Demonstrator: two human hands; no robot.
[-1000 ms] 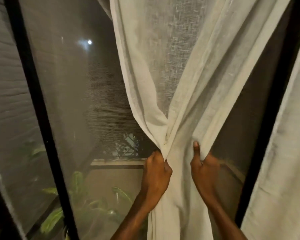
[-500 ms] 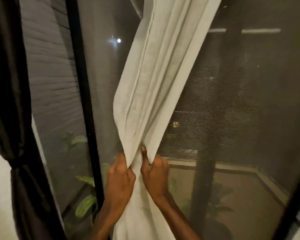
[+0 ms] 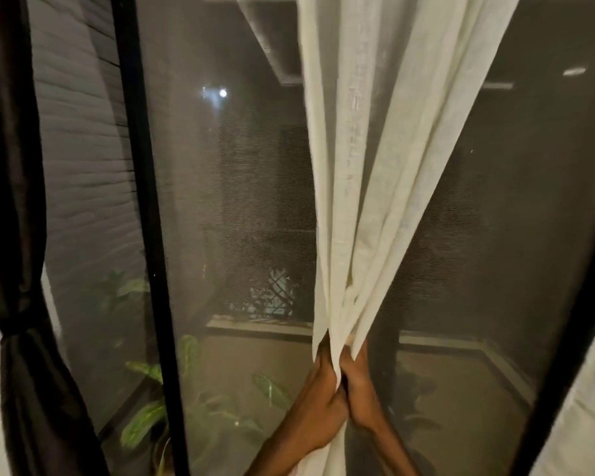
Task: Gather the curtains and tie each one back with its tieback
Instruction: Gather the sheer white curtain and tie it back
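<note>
With both the left hand and right hand clenched tight around the white curtain, bunched before the window screen, the bundle wants one firm fist, freeing the other for a tieback.

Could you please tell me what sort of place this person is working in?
Probably a home, indoors at a large screened window or sliding door, at night. A cream sheer curtain hangs over the dark-framed mesh screen, a dark curtain is tied back at the left, and leafy plants stand outside.
</note>
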